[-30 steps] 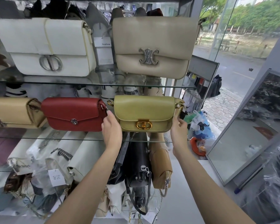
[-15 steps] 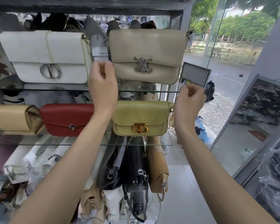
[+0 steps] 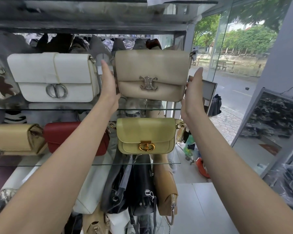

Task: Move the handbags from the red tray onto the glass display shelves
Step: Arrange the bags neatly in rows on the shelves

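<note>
Left hand (image 3: 108, 85): raised, palm flat and fingers extended, set against the left end of the beige handbag (image 3: 152, 74); no curl around it is visible
Right hand (image 3: 192, 92): raised, palm flat and fingers extended, set against the right end of the same bag; open, pressing inward
Beige handbag: held between the two hands, upright, silver clasp facing the camera; its base sits slightly above the upper glass shelf (image 3: 142, 109), and contact with the glass cannot be confirmed
White handbag (image 3: 53, 76): just left of the left hand, standing on the upper glass shelf, round silver clasp forward
Yellow-green handbag (image 3: 145, 135): below and between the two hands, standing on the lower glass shelf (image 3: 137, 163), gold clasp forward
Red handbag (image 3: 63, 137): below the left hand, on the lower glass shelf, partly covered by the left forearm
Tan handbag (image 3: 15, 139): far left of the left hand, touching the red handbag
Hanging bags (image 3: 142, 191): beneath the lower glass shelf, black and brown, under both forearms
Red tray: not visible in this view
</note>
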Available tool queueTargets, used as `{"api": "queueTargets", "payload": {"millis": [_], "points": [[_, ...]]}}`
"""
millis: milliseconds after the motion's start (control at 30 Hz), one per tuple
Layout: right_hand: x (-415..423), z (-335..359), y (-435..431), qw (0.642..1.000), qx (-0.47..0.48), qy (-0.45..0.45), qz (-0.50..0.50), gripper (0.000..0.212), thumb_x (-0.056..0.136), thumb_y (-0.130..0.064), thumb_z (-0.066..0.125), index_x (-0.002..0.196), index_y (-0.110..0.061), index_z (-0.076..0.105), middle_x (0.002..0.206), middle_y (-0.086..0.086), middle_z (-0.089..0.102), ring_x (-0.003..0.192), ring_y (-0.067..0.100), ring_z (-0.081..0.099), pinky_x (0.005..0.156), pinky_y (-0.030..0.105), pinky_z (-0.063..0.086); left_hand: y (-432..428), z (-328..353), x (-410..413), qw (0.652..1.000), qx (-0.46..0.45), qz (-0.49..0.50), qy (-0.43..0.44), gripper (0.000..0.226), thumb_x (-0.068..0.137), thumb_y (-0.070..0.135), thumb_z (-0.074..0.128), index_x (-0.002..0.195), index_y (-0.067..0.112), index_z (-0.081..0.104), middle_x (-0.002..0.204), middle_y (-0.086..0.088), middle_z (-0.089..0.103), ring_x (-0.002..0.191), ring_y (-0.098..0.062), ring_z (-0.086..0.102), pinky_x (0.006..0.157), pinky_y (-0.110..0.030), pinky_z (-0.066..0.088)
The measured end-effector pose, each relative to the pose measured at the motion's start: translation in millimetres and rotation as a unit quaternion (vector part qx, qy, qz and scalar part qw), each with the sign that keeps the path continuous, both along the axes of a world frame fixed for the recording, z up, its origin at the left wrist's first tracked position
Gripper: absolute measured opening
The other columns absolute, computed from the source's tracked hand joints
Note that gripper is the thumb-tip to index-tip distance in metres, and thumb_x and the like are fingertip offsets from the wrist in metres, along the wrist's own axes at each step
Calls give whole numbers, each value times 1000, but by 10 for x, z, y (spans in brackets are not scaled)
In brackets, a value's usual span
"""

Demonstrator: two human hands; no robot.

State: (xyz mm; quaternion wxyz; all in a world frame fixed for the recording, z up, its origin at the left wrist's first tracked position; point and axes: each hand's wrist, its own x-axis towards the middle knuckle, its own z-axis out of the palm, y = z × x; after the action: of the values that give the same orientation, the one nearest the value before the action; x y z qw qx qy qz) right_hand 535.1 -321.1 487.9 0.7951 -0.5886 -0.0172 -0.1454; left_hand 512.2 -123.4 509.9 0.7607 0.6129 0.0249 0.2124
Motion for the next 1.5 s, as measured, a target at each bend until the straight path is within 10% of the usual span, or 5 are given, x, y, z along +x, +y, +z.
{"api": "queueTargets", "payload": {"millis": [433, 633, 900, 1233, 1500], "points": [[-118, 22, -19, 1000, -6, -26, 17, 94, 84, -84, 29, 160, -31, 20, 152, -10, 44, 135, 7, 46, 121, 45, 33, -12, 7, 15, 1000, 8, 9, -4, 60, 101, 67, 14, 103, 32, 63, 84, 15, 74, 84, -1, 67, 85, -30, 56], [-62, 25, -86, 999, -4, -26, 41, 84, 95, -78, 29, 160, -27, 20, 155, -6, 42, 139, 11, 45, 120, 45, 37, 111, -64, 24, 1000, 1, 22, -15, 108, 65, 95, 29, 152, 31, 38, 148, 3, 52, 130, -16, 54, 105, -46, 48], [-27, 12, -59, 997, -38, -35, 63, 90, 84, -83, 34, 158, -34, 26, 151, -13, 46, 138, 8, 45, 120, 46, 35, 93, -82, -91, 998, 17, 51, -32, 78, 91, 80, 21, 139, 28, 54, 131, 6, 66, 118, -11, 62, 101, -43, 51], [2, 7, -63, 995, -92, -16, 35, 36, 106, -60, 28, 127, -30, 29, 127, -8, 50, 126, 15, 51, 114, 46, 42, 79, -102, -93, 998, 30, 36, -37, 67, 99, 70, 20, 139, 26, 52, 129, 7, 66, 110, -5, 64, 86, -34, 58], [11, -7, -103, 989, -139, -27, 49, 83, 84, -81, 31, 149, -31, 35, 145, -8, 53, 132, 16, 52, 114, 51, 42, 112, -137, -53, 999, 26, 37, -29, 74, 89, 81, 26, 142, 34, 48, 134, 12, 62, 120, -8, 60, 100, -43, 51]]}}
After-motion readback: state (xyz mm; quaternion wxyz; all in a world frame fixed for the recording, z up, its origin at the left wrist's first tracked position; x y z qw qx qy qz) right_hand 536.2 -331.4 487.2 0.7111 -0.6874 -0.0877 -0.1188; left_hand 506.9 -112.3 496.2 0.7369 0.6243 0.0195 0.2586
